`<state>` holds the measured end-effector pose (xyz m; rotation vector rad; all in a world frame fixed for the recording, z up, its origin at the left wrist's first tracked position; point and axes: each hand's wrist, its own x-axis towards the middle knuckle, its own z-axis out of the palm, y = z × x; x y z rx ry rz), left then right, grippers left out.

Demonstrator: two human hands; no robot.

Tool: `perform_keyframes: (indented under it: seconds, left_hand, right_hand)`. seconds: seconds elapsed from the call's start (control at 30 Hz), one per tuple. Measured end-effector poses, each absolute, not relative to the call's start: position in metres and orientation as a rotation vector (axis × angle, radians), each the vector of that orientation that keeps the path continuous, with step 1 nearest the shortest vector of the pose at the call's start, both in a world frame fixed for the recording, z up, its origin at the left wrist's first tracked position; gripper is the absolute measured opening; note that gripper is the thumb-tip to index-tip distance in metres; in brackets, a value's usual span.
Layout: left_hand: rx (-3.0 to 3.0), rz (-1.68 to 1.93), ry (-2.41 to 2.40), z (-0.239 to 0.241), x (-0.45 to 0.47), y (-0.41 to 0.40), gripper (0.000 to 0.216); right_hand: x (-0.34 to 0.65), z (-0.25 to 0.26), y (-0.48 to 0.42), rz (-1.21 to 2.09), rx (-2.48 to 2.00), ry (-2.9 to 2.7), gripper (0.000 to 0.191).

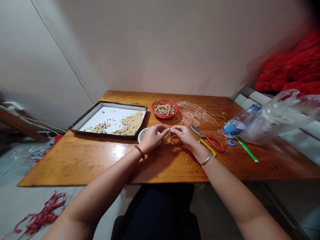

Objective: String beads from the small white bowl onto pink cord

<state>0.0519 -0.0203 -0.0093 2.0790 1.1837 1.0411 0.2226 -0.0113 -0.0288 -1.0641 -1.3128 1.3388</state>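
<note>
My left hand (152,136) and my right hand (184,135) meet at the fingertips above the table, both pinching a small beaded string (168,139) whose beads hang in a loop below. Partly behind my left hand is a white bowl (142,134). Just beyond my hands stands a red basket (165,116) with beaded strings (163,108) in it. To its right lies a heap of pink cords (193,113). A black-rimmed tray (105,136) on the left holds many loose tan beads (131,123) and a few dark ones.
Right of my right hand lie red-handled scissors (216,143) and a yellow-handled tool (208,148). Farther right are a plastic bottle (235,126), a blue cap (231,142), a green strip (247,150) and a clear plastic bag (270,123). The wooden table (100,163) meets the wall behind.
</note>
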Motion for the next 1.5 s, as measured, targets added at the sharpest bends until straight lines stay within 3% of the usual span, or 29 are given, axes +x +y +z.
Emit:
perform_keyframes:
  seconds: [0.2,0.43,0.83,1.5]
  left_hand:
    - [2.171,1.071,1.218,-0.0100,0.0495,-0.0234,0.024]
    - [2.249,1.039,1.256,-0.0101,0.0487,-0.0260,0.016]
    - [2.248,1.048,1.200,-0.0110,0.0505,-0.0247,0.019]
    - [2.214,1.026,1.265,-0.0139,0.0494,-0.0212,0.019]
  right_hand:
    - [0.2224,-0.0299,-0.0096,1.353,-1.075,-1.335,0.027]
    - [0.2225,-0.0341,-0.0067,1.394,-1.115,-1.231,0.048]
    - [0.2224,-0.0361,-0.0056,1.269,-1.098,-1.293,0.033]
    - [0.2253,-0.0343,-0.0030,1.174,-1.087,-1.349,0.031]
